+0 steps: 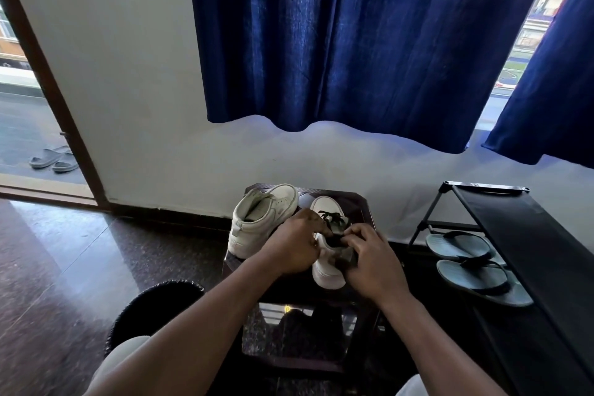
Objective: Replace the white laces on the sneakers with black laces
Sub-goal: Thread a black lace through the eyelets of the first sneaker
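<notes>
Rack: black frame and fabric shelf, right of right hand; holds 2 grey flip-flops, flat, rubbery.
Stool: dark, square top, under both hands; carries 2 white sneakers.
Laced sneaker: between the hands, toe pointing away; black lace crossed just beyond the fingertips.
Second sneaker: just left of left hand, smooth upper, collar gaping.
Left hand: fingers curled, tips pinching black lace.
Right hand: fingers curled round laced sneaker's side.
Slippers: 2, grey, far left of left hand, beyond doorway.
</notes>
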A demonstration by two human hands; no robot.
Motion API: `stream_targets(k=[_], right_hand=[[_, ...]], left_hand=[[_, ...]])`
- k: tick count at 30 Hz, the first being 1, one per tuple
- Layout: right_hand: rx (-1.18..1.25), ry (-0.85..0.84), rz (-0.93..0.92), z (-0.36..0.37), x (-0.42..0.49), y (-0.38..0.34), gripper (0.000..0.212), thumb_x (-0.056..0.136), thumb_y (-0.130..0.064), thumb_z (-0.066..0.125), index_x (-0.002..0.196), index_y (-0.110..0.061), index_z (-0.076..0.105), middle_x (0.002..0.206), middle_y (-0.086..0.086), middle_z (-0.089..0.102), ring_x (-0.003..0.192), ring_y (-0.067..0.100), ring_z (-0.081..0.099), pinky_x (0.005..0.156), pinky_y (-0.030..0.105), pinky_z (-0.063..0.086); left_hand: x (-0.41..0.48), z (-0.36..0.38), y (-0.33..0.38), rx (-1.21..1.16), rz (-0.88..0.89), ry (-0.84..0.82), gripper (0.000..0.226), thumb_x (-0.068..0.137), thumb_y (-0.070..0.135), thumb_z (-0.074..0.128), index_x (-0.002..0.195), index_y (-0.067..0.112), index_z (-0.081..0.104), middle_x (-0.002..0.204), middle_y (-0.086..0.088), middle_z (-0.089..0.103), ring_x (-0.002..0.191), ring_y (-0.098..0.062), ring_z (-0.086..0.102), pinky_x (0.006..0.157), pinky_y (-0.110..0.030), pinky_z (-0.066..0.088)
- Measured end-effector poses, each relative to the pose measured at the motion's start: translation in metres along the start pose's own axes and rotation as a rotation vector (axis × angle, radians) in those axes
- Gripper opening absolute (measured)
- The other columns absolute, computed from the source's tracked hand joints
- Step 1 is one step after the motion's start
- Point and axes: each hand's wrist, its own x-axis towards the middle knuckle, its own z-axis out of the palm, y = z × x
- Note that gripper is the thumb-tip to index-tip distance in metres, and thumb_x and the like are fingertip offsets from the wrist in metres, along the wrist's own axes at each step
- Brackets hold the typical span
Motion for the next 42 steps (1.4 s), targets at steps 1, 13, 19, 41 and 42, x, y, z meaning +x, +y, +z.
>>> stream_targets(k=[1, 13, 19, 41, 42], right_hand=[[-0.029, 0.010, 0.017, 0.000, 0.002, -0.003, 0.036, 0.083, -0.037, 0.077, 0.116, -0.023, 0.074, 0.128, -0.014, 0.053, 0.116, 0.019, 0.053, 0.086, 0.032, 0.053], [0.392, 0.295, 0.286, 0.003, 0.002, 0.009, 0.016, 0.092, -0.030, 0.076, 0.106, -0.025, 0.072, 0.106, -0.009, 0.069, 0.088, 0.005, 0.068, 0.079, 0.026, 0.050], [0.267, 0.293, 0.570, 0.011, -0.007, 0.044, 0.019, 0.090, -0.011, 0.071, 0.107, -0.018, 0.072, 0.109, 0.001, 0.068, 0.098, 0.022, 0.065, 0.083, 0.030, 0.044], [-0.094, -0.052, 0.418, 0.025, 0.028, 0.053, 0.026, 0.090, -0.023, 0.067, 0.110, -0.008, 0.073, 0.109, 0.017, 0.069, 0.104, 0.042, 0.065, 0.082, 0.041, 0.052], [-0.089, -0.047, 0.416, 0.024, 0.028, 0.054, 0.024, 0.089, -0.022, 0.066, 0.108, -0.008, 0.074, 0.108, 0.019, 0.071, 0.104, 0.043, 0.066, 0.081, 0.041, 0.052]], left_hand=[[0.001, 0.001, 0.001, 0.017, 0.002, 0.015, 0.042, 0.076, 0.010, 0.073, 0.113, 0.030, 0.077, 0.124, 0.008, 0.061, 0.106, -0.012, 0.063, 0.095, -0.028, 0.053], [0.002, -0.055, -0.015, 0.507, -0.337, 0.305, 0.043, 0.085, 0.025, 0.056, 0.127, 0.017, 0.058, 0.125, -0.009, 0.060, 0.114, -0.036, 0.055, 0.092, -0.044, 0.046], [0.002, -0.049, -0.045, 0.465, -0.234, 0.107, 0.048, 0.070, 0.012, 0.056, 0.117, 0.019, 0.063, 0.126, -0.006, 0.061, 0.115, -0.032, 0.064, 0.079, -0.044, 0.062], [0.019, 0.016, 0.013, 0.294, -0.095, 0.153, 0.013, 0.078, 0.021, 0.053, 0.083, 0.016, 0.064, 0.091, -0.009, 0.073, 0.093, -0.036, 0.065, 0.087, -0.044, 0.052], [0.021, 0.019, 0.016, 0.278, -0.102, 0.151, 0.014, 0.078, 0.021, 0.053, 0.084, 0.016, 0.064, 0.093, -0.009, 0.073, 0.092, -0.036, 0.066, 0.087, -0.044, 0.053]])
